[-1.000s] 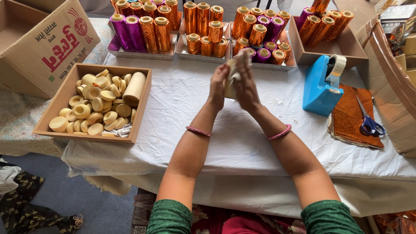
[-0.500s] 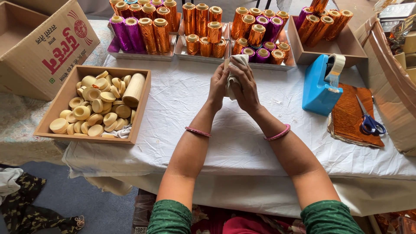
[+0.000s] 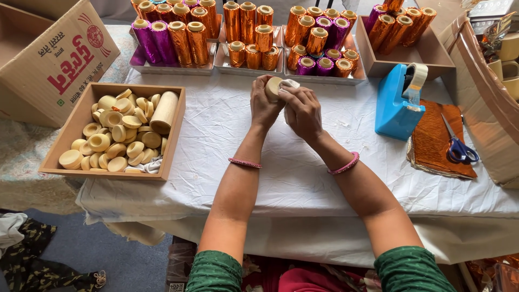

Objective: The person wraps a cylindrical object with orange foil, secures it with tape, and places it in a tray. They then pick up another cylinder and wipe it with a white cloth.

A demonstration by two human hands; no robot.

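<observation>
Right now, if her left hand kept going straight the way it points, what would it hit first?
Probably the tray of orange foil-wrapped rolls just beyond the left hand, though depth is hard to judge.

A matt white cloth point(image 3: 303, 162) covers the desk. The rolls point(image 3: 186, 38) wear glossy metallic foil. The tray point(image 3: 81, 116) is plain wood, the tape dispenser point(image 3: 394, 105) smooth blue plastic.

Pretty bright, soft daylight all over, barely any hard shadows on the white table point(image 3: 303, 178). The foil-wrapped rolls point(image 3: 243, 32) catch some glare. Focus is sharp, with slight wide-angle bending toward the edges.
</observation>
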